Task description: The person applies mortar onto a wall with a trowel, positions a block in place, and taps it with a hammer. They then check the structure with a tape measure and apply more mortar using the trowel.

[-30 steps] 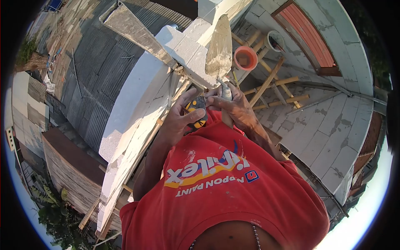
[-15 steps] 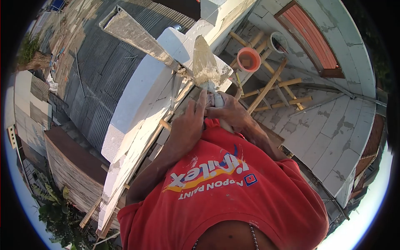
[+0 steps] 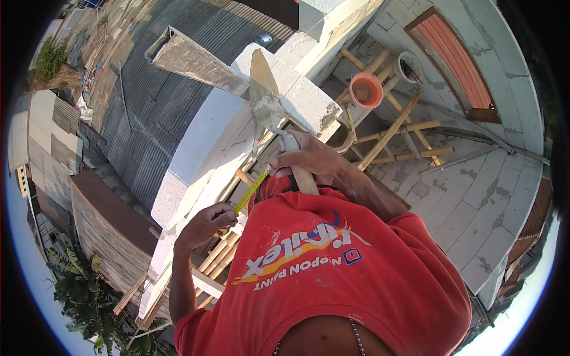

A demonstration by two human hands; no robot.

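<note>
My right hand [image 3: 309,157] is wrapped round the handle of a pointed trowel [image 3: 264,95], its mortar-stained blade pointing up and away from me. Lower on the left, my left hand [image 3: 214,225] is closed on a tape measure [image 3: 223,231]. From it a yellow tape blade [image 3: 252,190] runs slantwise up to the fingers of my right hand, where its end is hidden. Just beyond the trowel lies a white block [image 3: 312,104] on top of the wall, with grey mortar on its near corner.
A mortar-stained channel-shaped piece [image 3: 196,62] juts out left over corrugated roofing [image 3: 142,118]. To the right, below the wall top, are an orange bucket [image 3: 366,90], a pale bucket [image 3: 408,66] and bamboo poles [image 3: 409,127]. A block wall with a red-shuttered window [image 3: 454,65] stands beyond.
Both hands were together at the trowel's handle. My left hand has moved down and left with the tape measure, drawing out yellow tape. The trowel has tilted left.
</note>
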